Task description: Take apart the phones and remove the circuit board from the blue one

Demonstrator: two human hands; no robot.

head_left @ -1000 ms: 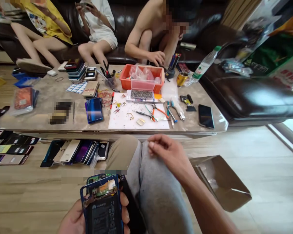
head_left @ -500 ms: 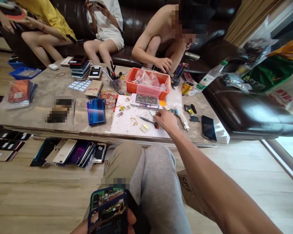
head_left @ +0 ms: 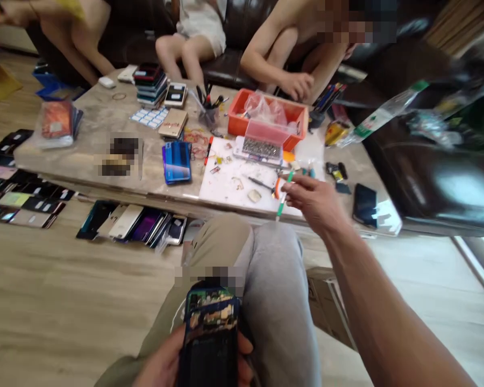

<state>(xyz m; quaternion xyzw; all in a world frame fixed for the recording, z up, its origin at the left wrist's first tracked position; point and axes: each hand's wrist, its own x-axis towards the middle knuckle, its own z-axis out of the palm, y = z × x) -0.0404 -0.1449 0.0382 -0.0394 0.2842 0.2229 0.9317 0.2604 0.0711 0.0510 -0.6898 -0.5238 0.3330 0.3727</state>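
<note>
Low over my lap, my left hand is wrapped round an opened phone, its green circuit board and dark battery area exposed at the top and middle. My right hand pinches a thin green-and-white pen-like tool above the front edge of the table; its exact kind is unclear. Below that hand lies a white mat with a dark screwdriver, a small pale piece and scattered small parts. A lidded case of screws sits at the mat's back.
An orange bin with plastic bags stands behind the mat. Blue phones lie left, a black phone right. More phones lie on the floor. A bottle leans at the right; a co-worker's hand is behind the bin.
My right hand has lifted off the mat toward me with the green-and-white tool. The view has shifted, and the opened phone in my left hand appears farther right.
</note>
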